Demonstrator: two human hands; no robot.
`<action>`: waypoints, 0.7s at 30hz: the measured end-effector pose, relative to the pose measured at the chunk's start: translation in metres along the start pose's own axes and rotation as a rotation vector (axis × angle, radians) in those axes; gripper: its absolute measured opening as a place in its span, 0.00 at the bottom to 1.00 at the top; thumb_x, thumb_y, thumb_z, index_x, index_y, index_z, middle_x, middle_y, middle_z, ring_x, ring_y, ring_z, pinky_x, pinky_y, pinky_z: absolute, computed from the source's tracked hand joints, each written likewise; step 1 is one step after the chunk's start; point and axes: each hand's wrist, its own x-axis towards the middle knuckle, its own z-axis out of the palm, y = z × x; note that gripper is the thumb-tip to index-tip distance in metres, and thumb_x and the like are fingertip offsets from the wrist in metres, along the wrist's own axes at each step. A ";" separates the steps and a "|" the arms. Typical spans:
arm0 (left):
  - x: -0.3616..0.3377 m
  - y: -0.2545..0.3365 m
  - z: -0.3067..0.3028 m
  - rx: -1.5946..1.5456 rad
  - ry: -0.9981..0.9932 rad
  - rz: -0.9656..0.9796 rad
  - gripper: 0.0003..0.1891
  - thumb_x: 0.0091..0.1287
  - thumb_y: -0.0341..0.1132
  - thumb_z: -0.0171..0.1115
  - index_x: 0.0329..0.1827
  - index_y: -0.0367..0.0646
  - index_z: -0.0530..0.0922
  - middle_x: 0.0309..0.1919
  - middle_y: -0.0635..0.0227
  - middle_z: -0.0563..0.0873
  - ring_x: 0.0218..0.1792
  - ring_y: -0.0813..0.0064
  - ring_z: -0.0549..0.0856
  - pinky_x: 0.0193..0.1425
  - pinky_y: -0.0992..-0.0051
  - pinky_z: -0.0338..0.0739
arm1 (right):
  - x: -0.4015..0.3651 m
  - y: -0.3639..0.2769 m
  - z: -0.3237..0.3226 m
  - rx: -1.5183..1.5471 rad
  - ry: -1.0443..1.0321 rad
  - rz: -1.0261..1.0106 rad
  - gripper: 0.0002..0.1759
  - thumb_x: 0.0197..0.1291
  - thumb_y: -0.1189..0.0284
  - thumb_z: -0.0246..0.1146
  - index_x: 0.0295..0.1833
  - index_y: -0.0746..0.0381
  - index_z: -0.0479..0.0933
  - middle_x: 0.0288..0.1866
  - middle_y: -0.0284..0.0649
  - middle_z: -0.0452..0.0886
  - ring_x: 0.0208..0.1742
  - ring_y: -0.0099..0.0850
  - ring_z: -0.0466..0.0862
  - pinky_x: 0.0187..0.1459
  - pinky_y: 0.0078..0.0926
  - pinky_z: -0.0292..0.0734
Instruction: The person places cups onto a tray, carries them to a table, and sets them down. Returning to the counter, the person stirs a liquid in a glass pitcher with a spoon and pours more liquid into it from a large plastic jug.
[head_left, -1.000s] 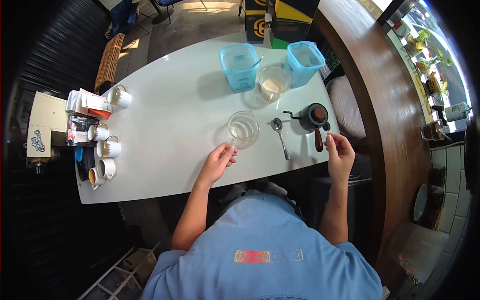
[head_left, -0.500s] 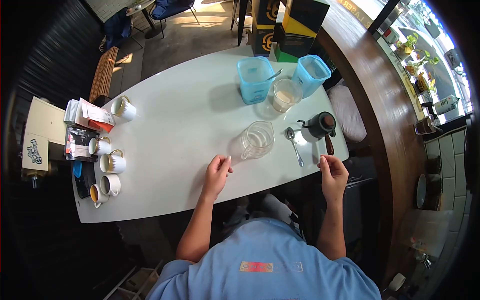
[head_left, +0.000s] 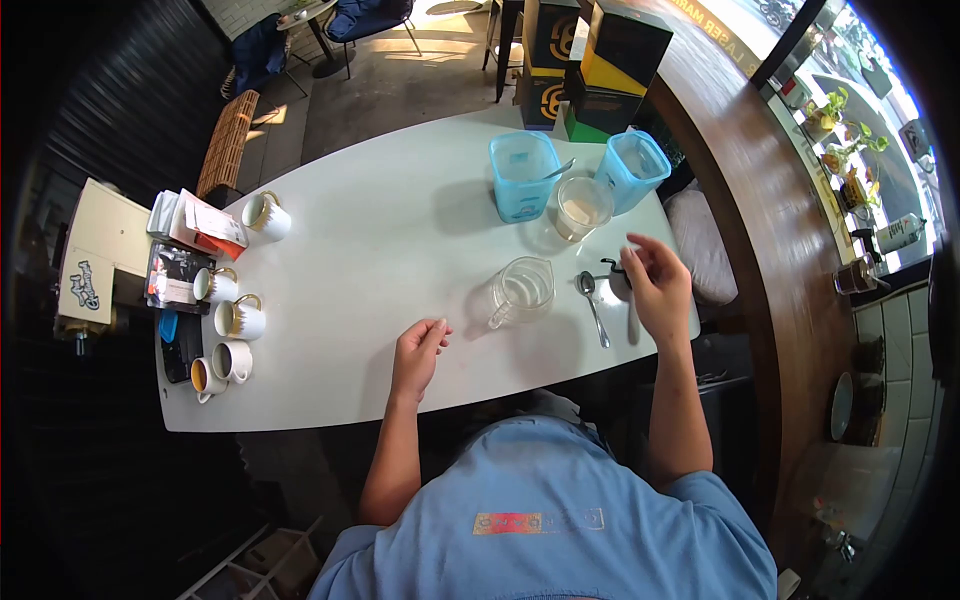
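Observation:
My right hand (head_left: pixel 660 290) is raised over the dark gooseneck kettle (head_left: pixel 617 287), its thumb and fingers apart and nothing between them. It covers most of the kettle, leaving the spout and part of the body in sight. Close to the near table edge, my left hand (head_left: pixel 416 358) is loosely curled with the thumb against the fingers, and no object shows in it. A clear glass pitcher (head_left: pixel 524 287) stands on the table between the hands, its handle toward me. Beside the kettle lies a metal spoon (head_left: pixel 593 310).
Two blue plastic containers (head_left: pixel 507 199) (head_left: pixel 635 172) stand at the back, with a clear cup (head_left: pixel 580 215) of pale contents by them. Several mugs (head_left: pixel 240 320) line the left side near packets (head_left: pixel 203 222). Stacked boxes (head_left: pixel 610 75) rise behind the white table (head_left: pixel 350 250).
My right hand has moved forward and up from beside the kettle's handle to over the kettle, opening its fingers. My left hand has shifted slightly left. The view has tilted a little.

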 end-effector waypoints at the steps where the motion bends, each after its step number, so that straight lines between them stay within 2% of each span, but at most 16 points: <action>1: 0.001 0.004 0.001 0.007 0.011 0.006 0.13 0.69 0.40 0.56 0.34 0.40 0.80 0.27 0.75 0.80 0.30 0.86 0.75 0.37 0.81 0.69 | 0.015 -0.003 0.008 0.030 -0.015 0.012 0.13 0.58 0.73 0.65 0.48 0.67 0.79 0.28 0.32 0.80 0.26 0.15 0.72 0.30 0.13 0.68; 3: 0.002 0.007 0.007 0.016 0.035 0.008 0.12 0.68 0.40 0.56 0.35 0.40 0.81 0.28 0.75 0.80 0.31 0.86 0.75 0.37 0.80 0.69 | 0.046 -0.001 0.027 -0.021 -0.034 -0.075 0.22 0.56 0.70 0.68 0.54 0.68 0.76 0.30 0.34 0.80 0.25 0.18 0.72 0.31 0.16 0.70; 4: 0.003 0.008 0.010 0.015 0.045 0.010 0.12 0.69 0.40 0.56 0.36 0.39 0.81 0.27 0.75 0.80 0.31 0.85 0.75 0.37 0.80 0.69 | 0.057 -0.010 0.036 -0.083 -0.064 -0.024 0.26 0.56 0.66 0.67 0.57 0.68 0.74 0.32 0.37 0.82 0.27 0.22 0.78 0.33 0.20 0.72; 5: 0.006 0.010 0.013 0.015 0.054 0.016 0.12 0.69 0.39 0.56 0.36 0.39 0.81 0.27 0.74 0.80 0.31 0.85 0.75 0.38 0.80 0.69 | 0.069 -0.010 0.047 -0.071 -0.069 -0.026 0.26 0.56 0.66 0.67 0.57 0.68 0.74 0.32 0.37 0.82 0.27 0.22 0.78 0.33 0.20 0.72; 7: 0.005 0.011 0.018 0.007 0.074 0.015 0.12 0.69 0.39 0.55 0.37 0.39 0.81 0.27 0.74 0.80 0.31 0.85 0.75 0.38 0.80 0.69 | 0.086 -0.006 0.064 -0.173 -0.113 0.007 0.27 0.57 0.63 0.65 0.59 0.68 0.73 0.36 0.41 0.83 0.31 0.29 0.83 0.36 0.27 0.75; 14: -0.006 0.004 0.020 -0.019 0.144 0.024 0.13 0.69 0.40 0.56 0.37 0.38 0.81 0.26 0.73 0.80 0.31 0.84 0.77 0.37 0.81 0.69 | 0.098 0.011 0.091 -0.164 -0.142 0.009 0.24 0.59 0.60 0.61 0.54 0.67 0.76 0.38 0.48 0.83 0.34 0.42 0.84 0.40 0.34 0.76; 17: -0.006 0.003 0.016 0.019 0.178 0.025 0.12 0.67 0.38 0.59 0.39 0.36 0.82 0.26 0.74 0.80 0.30 0.85 0.75 0.36 0.82 0.68 | 0.105 0.017 0.099 -0.219 -0.129 -0.071 0.21 0.61 0.61 0.59 0.50 0.68 0.77 0.38 0.51 0.83 0.36 0.48 0.82 0.41 0.37 0.76; 19: -0.005 0.007 0.017 0.017 0.189 0.041 0.12 0.66 0.37 0.60 0.39 0.36 0.82 0.26 0.74 0.81 0.30 0.86 0.75 0.36 0.82 0.68 | 0.106 0.016 0.104 -0.276 -0.089 -0.207 0.17 0.63 0.64 0.57 0.47 0.68 0.77 0.37 0.53 0.82 0.37 0.52 0.81 0.41 0.40 0.75; 21: -0.001 0.008 0.016 0.016 0.208 0.057 0.11 0.66 0.37 0.61 0.40 0.36 0.83 0.26 0.74 0.81 0.29 0.86 0.75 0.36 0.83 0.68 | 0.108 0.013 0.103 -0.289 -0.127 -0.291 0.15 0.64 0.66 0.55 0.47 0.68 0.77 0.35 0.51 0.81 0.36 0.49 0.81 0.40 0.36 0.76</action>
